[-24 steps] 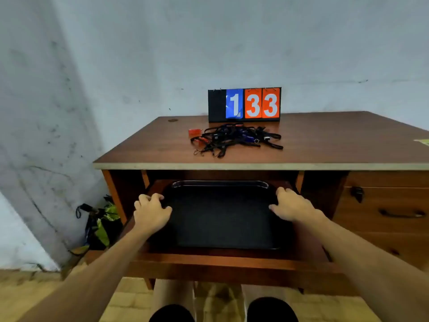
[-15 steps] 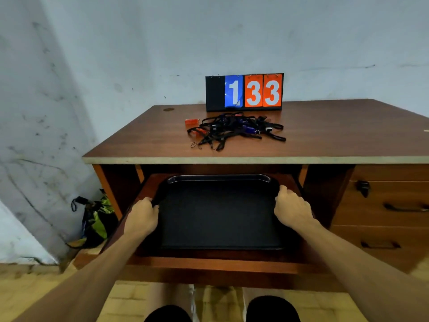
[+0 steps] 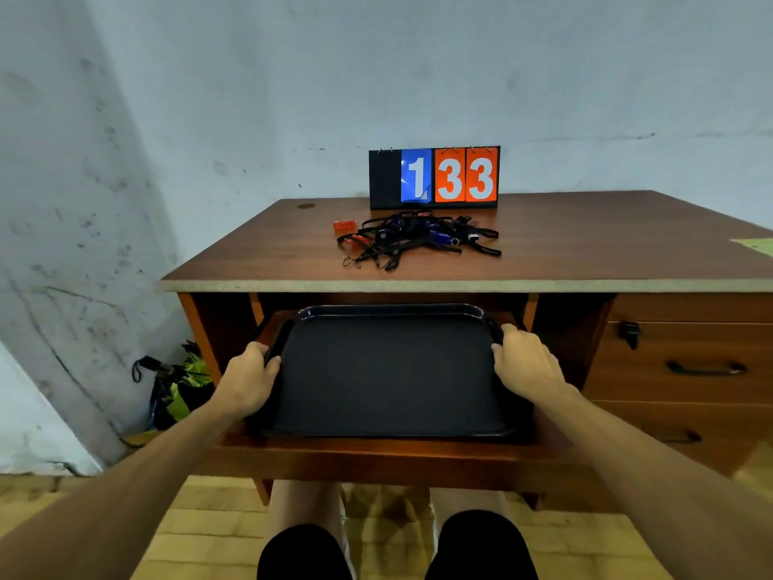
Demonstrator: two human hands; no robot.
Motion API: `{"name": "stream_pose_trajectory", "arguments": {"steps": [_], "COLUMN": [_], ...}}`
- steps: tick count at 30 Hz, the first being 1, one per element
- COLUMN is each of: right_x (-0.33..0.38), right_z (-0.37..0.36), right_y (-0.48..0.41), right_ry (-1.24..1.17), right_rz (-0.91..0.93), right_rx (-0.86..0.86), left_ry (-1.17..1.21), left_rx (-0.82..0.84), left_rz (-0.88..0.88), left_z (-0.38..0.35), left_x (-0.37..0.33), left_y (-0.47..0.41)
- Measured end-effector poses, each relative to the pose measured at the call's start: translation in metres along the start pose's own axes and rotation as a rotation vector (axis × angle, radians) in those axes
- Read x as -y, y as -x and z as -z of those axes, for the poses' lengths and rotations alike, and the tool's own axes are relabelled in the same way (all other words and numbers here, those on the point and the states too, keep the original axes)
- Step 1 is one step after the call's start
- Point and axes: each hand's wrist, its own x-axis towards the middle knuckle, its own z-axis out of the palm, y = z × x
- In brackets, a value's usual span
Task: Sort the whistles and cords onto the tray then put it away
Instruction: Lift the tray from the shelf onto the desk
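Pull-out shelf [image 3: 376,454] | tray [image 3: 389,370] between left grip [image 3: 247,380] and right grip [image 3: 527,366] | both clamped on side rims

"1 33" on scoreboard [image 3: 434,177] (flip cards)

Black tray [image 3: 389,370] flat on shelf [image 3: 376,454]; cords [image 3: 418,240], whistles [image 3: 345,225] tangled on desktop [image 3: 585,244].

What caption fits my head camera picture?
Left hand and right hand grip the empty tray; whistles and cords lie on the desk.
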Motion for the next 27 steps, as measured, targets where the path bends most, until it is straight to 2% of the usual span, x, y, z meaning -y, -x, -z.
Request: {"name": "stream_pose_trajectory", "arguments": {"steps": [9,14,23,27], "right_x": [-0.007,-0.006,0.0,0.005], "right_z": [0.027,0.042,0.057,0.061], "right_y": [0.003,-0.023,-0.085,-0.108], "right_ry": [-0.114,-0.133,0.034,0.158], "right_rz": [0.033,0.02,0.006,-0.03], "right_rx": [-0.155,-0.159,-0.015,0.024], "left_ry": [0.06,0.106,-0.071,-0.264], "left_rx": [-0.105,-0.084,0.006,0.032], "left_rz": [-0.099,-0.142,-0.24,-0.239], "left_z": [0.012,0.021,0.034,0.029], "left_x": [-0.026,-0.044,-0.069,-0.073], "left_y": [0.02,0.002,-0.062,-0.092]}}
